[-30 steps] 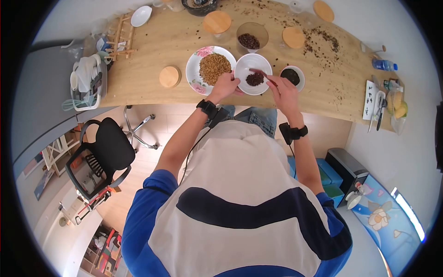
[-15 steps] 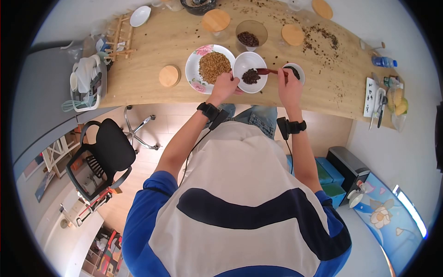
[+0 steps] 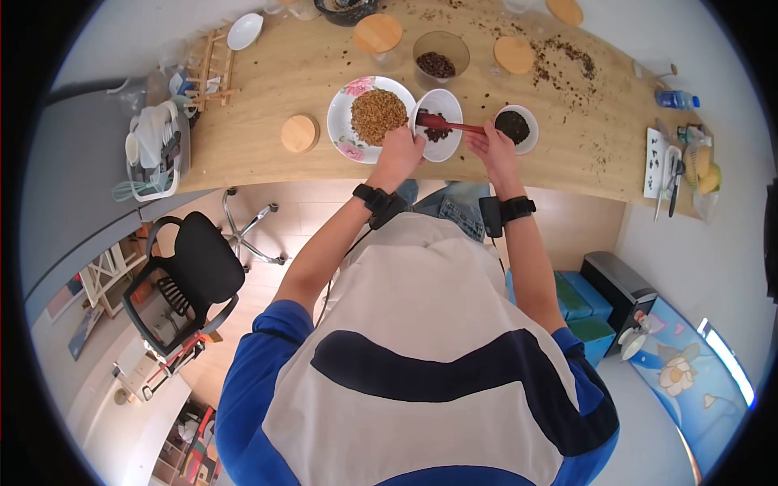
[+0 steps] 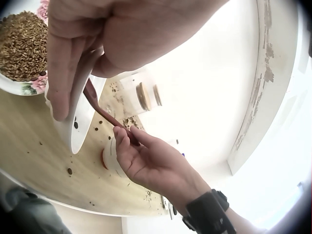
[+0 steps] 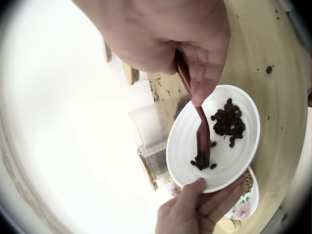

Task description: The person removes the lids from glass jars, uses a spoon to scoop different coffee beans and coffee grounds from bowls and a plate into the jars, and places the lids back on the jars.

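Note:
My left hand [image 3: 399, 154] grips the rim of a white bowl [image 5: 185, 141], which is tilted in the head view. Pinched by its handle in my right hand [image 3: 496, 154] is a dark red spoon [image 5: 204, 131]; its tip is inside the bowl among a few dark beans. A larger cluster of dark beans [image 5: 228, 122] lies across the bowl from the tip. Left of the bowl, a flowered plate [image 3: 340, 144] holds a heap of brown grains [image 3: 378, 116]. A small red-rimmed bowl [image 3: 535, 130] of dark contents stands beside my right hand.
A clear container [image 3: 442, 50] with dark beans stands behind the bowl. Round wooden lids lie around, one [image 3: 300, 133] left of the plate. Dark bits are scattered at the table's back right. A dish rack [image 3: 180, 162] stands far left, a blue bottle [image 3: 677, 100] far right.
The bowl has tilted and shifted slightly left in my left hand. The spoon's tip has moved left across the bowl, and my right hand has turned, with its palm side showing more.

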### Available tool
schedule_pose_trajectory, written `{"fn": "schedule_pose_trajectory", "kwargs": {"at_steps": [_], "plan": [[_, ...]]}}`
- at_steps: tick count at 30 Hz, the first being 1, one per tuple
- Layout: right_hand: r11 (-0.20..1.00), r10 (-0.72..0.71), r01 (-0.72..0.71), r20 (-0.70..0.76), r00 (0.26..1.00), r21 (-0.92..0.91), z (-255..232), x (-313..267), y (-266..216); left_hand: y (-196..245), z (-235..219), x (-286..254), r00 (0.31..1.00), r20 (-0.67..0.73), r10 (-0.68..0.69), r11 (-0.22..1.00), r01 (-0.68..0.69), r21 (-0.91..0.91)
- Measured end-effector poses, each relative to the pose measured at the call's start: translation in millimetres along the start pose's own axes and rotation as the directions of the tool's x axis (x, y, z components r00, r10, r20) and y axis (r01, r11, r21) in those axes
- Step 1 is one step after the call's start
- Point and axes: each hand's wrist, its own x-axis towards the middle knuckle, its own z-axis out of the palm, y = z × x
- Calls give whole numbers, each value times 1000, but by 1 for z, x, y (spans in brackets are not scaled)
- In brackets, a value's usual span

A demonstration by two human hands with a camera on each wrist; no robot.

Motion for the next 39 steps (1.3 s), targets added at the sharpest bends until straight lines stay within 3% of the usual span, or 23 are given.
{"fn": "schedule_pose_trajectory", "kwargs": {"at_steps": [7,13,26,31,35,38,39], "plan": [[981,13,-35,115,993,190,-12,13,4,2,0,2,1000,2,-19,1000,19,-12],[976,42,-70,135,990,205,-19,15,2,-4,2,10,992,107,-70,977,90,-192],[964,7,-59,197,980,259,-23,16,-4,-3,-3,13,989,135,-55,955,92,-283],[978,-57,31,118,991,206,-17,10,-22,8,-13,7,981,176,-77,955,124,-269],[977,-93,69,116,989,203,-7,6,-53,-12,-7,15,972,204,-116,917,183,-354],[964,-159,129,115,981,233,6,7,-73,-15,-8,14,969,207,-134,891,209,-404],[955,-242,221,89,966,198,12,8,-79,-15,-8,14,968,211,-137,886,215,-410]]}}
